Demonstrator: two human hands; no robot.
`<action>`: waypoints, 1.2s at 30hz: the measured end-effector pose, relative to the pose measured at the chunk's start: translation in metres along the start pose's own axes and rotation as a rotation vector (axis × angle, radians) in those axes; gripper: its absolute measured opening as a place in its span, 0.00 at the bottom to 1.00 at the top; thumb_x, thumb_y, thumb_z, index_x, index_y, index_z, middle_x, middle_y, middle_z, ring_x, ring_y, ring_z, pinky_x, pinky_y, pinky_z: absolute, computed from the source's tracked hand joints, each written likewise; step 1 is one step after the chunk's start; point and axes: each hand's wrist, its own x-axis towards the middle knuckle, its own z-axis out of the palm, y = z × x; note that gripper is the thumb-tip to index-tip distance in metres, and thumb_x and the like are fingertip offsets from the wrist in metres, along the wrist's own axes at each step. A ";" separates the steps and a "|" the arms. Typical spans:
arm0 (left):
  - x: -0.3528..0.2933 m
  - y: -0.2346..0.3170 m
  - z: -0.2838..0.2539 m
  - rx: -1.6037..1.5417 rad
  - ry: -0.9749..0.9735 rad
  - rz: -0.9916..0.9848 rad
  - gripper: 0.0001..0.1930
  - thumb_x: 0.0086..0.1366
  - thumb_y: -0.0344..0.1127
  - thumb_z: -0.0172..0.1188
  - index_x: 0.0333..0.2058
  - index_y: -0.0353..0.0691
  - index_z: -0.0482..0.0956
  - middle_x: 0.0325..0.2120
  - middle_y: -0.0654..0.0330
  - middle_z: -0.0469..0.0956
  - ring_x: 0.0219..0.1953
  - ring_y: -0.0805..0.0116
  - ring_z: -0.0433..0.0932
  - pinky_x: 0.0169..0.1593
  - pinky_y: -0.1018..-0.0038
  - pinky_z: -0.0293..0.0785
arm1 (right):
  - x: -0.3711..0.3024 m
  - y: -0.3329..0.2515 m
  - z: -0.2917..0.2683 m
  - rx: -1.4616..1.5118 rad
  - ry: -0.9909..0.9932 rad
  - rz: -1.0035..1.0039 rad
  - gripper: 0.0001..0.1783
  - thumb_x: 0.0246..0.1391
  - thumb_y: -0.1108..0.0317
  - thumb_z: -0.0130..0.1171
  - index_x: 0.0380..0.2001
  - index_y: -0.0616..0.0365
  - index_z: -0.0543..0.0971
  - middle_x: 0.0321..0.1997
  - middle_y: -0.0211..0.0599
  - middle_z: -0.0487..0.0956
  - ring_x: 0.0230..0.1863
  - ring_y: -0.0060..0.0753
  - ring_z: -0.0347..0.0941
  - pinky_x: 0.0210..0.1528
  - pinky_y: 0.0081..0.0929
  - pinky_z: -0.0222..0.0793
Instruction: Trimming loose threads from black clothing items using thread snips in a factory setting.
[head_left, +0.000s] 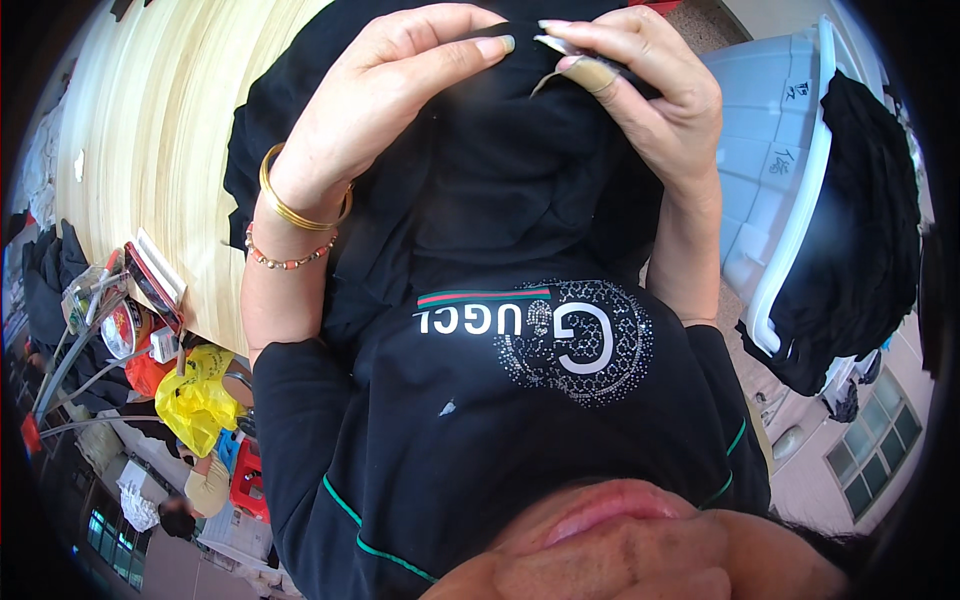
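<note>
Black fabric lies bunched over my lap and up onto the table edge. At the top of the view, my left hand pinches an upper edge of the cloth between thumb and fingers; gold bangles and a beaded bracelet circle its wrist. Across a small gap, my right hand is closed on a small two-pointed tool, perhaps thread snips. Its points face the left hand. Beige tape wraps the right thumb. My fingers hide most of the tool.
A pale wooden table spans the upper left. On the right stands a light blue plastic tub with black cloth over its rim. A yellow plastic bag and red stool are lower left, near another person.
</note>
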 end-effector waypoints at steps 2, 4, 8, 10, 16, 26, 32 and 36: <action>0.000 0.002 0.002 0.015 -0.001 0.017 0.13 0.67 0.31 0.55 0.48 0.34 0.78 0.40 0.63 0.80 0.45 0.78 0.76 0.53 0.82 0.68 | 0.006 -0.012 0.006 0.111 0.086 0.168 0.09 0.46 0.76 0.66 0.34 0.63 0.81 0.26 0.31 0.75 0.27 0.23 0.69 0.29 0.21 0.62; -0.003 0.006 0.003 0.034 0.001 0.030 0.13 0.67 0.30 0.55 0.48 0.34 0.77 0.40 0.63 0.80 0.44 0.78 0.76 0.53 0.82 0.68 | -0.005 0.012 0.009 0.000 -0.058 0.135 0.19 0.42 0.73 0.70 0.42 0.61 0.81 0.34 0.31 0.75 0.35 0.22 0.70 0.37 0.17 0.63; -0.017 0.025 0.002 0.559 0.074 0.130 0.11 0.66 0.28 0.55 0.46 0.33 0.77 0.37 0.65 0.79 0.42 0.79 0.75 0.48 0.82 0.69 | -0.016 0.036 -0.005 0.004 -0.021 0.050 0.10 0.48 0.80 0.62 0.37 0.65 0.78 0.33 0.30 0.76 0.37 0.21 0.72 0.41 0.17 0.66; -0.023 0.023 -0.010 0.663 0.122 0.219 0.12 0.67 0.34 0.56 0.44 0.33 0.79 0.35 0.65 0.80 0.37 0.80 0.77 0.43 0.85 0.72 | -0.009 0.035 -0.007 0.085 0.150 0.044 0.10 0.50 0.79 0.61 0.38 0.64 0.80 0.33 0.32 0.77 0.38 0.24 0.75 0.41 0.19 0.68; -0.035 0.011 -0.021 0.091 0.057 0.082 0.11 0.67 0.31 0.56 0.44 0.33 0.79 0.36 0.64 0.81 0.39 0.80 0.77 0.47 0.84 0.71 | 0.008 0.005 0.005 -0.057 0.106 0.176 0.07 0.47 0.77 0.65 0.25 0.63 0.75 0.23 0.26 0.69 0.24 0.17 0.62 0.27 0.18 0.57; -0.039 -0.003 -0.030 -0.128 0.213 0.005 0.11 0.65 0.31 0.58 0.43 0.33 0.80 0.38 0.61 0.81 0.42 0.75 0.78 0.51 0.81 0.70 | -0.001 0.018 0.005 0.329 0.132 0.366 0.06 0.53 0.73 0.63 0.32 0.62 0.76 0.30 0.22 0.72 0.28 0.12 0.63 0.31 0.12 0.60; -0.034 -0.008 -0.030 -0.126 0.215 0.036 0.11 0.64 0.31 0.59 0.43 0.33 0.80 0.38 0.61 0.81 0.43 0.74 0.78 0.52 0.81 0.69 | 0.007 -0.009 0.002 0.007 0.034 0.169 0.16 0.48 0.74 0.64 0.42 0.64 0.76 0.34 0.35 0.75 0.36 0.25 0.71 0.40 0.20 0.66; -0.036 -0.008 -0.027 -0.109 0.249 0.029 0.11 0.64 0.31 0.59 0.43 0.33 0.80 0.39 0.61 0.81 0.44 0.75 0.78 0.53 0.80 0.68 | 0.005 0.000 0.002 -0.091 -0.004 0.111 0.14 0.49 0.74 0.64 0.41 0.64 0.80 0.34 0.38 0.77 0.35 0.29 0.73 0.39 0.22 0.67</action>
